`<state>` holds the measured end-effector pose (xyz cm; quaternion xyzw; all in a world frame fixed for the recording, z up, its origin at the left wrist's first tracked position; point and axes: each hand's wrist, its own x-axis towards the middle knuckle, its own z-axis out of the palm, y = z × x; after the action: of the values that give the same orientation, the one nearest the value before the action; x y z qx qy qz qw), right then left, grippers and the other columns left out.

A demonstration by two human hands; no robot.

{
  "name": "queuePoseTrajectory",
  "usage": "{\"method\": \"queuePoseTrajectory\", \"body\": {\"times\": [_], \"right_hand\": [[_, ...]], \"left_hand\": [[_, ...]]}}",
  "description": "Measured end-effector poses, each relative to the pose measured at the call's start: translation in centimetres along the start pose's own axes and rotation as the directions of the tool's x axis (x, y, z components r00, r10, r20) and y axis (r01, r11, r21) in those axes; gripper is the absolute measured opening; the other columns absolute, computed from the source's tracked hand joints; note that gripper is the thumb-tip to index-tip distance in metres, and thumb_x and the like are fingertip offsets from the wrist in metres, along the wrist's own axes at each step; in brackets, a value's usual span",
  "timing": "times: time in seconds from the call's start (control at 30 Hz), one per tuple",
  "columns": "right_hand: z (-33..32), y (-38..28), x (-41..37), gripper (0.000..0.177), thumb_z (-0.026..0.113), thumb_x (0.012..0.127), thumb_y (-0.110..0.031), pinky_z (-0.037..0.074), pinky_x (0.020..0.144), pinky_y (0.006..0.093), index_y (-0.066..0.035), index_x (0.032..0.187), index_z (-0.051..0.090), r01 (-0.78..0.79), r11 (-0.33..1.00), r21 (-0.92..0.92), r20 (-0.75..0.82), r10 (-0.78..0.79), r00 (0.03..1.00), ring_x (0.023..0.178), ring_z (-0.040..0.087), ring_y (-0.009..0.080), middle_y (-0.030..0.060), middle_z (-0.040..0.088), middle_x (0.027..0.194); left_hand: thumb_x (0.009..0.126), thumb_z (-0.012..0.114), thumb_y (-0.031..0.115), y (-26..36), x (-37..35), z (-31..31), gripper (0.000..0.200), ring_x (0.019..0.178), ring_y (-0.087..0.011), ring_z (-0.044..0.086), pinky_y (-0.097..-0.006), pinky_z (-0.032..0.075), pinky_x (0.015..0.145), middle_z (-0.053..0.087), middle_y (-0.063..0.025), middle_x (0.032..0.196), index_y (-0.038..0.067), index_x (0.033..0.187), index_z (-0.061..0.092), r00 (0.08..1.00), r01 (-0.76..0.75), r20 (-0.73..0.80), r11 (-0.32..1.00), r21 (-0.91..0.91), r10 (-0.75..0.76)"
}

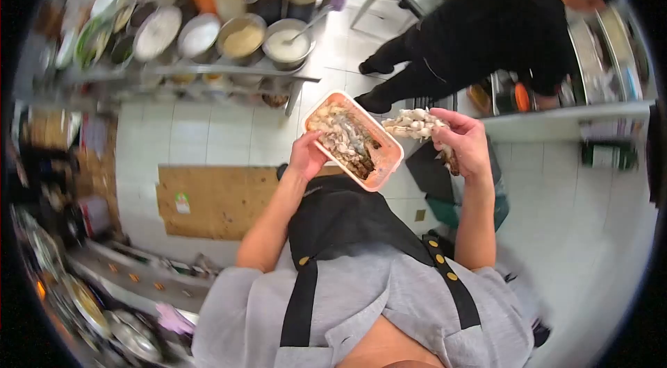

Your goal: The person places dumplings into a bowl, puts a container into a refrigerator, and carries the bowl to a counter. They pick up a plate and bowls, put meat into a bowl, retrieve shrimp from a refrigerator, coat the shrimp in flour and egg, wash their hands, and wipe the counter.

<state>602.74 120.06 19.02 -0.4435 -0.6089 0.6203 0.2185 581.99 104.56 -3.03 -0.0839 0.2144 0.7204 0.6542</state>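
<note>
My left hand is closed on the near left rim of a pale pink plastic tub, tilted in front of my apron. Inside the tub lies a heap of raw seafood, with greyish shrimp-like pieces and whitish chunks. To the right of the tub, my right hand pinches a cluster of pale seafood pieces between thumb and fingers. A brownish bit hangs below that hand. The exact kind of the pale pieces cannot be made out.
Bowls of powders and sauces stand on a metal counter at the upper left. A co-worker in black leans over another counter at the upper right. Flattened cardboard lies on the tiled floor. Pans are at lower left.
</note>
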Motion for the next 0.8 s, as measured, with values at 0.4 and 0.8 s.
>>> {"method": "queuePoseTrajectory", "body": {"times": [0.4, 0.8], "right_hand": [[-14.9, 12.5, -11.8, 0.032, 0.065, 0.071, 0.004, 0.046, 0.055, 0.0231, 0.007, 0.103, 0.062, -0.029, 0.953, 0.301, -0.606, 0.215, 0.766, 0.061, 0.055, 0.0097, 0.0082, 0.064, 0.080], [-23.1, 28.3, -21.0, 0.032, 0.059, 0.072, 0.008, 0.043, 0.052, 0.0219, 0.009, 0.104, 0.061, 0.108, 0.812, 0.574, -0.778, 0.499, 0.380, 0.059, 0.055, 0.0095, 0.0070, 0.062, 0.077]], "left_hand": [[0.076, 0.057, 0.007, -8.9, 11.2, 5.1, 0.052, 0.113, -0.0326, 0.051, -0.0480, 0.038, 0.100, 0.053, -0.0162, 0.121, -0.001, 0.125, 0.043, 0.826, 0.528, 0.021, 0.786, 0.322, -0.564], [0.094, 0.047, 0.035, -32.6, 41.5, 8.1, 0.046, 0.108, -0.0271, 0.055, -0.0434, 0.048, 0.089, 0.054, -0.0128, 0.121, 0.004, 0.126, 0.042, 0.635, 0.570, -0.066, 0.409, 0.713, -0.770]]}}
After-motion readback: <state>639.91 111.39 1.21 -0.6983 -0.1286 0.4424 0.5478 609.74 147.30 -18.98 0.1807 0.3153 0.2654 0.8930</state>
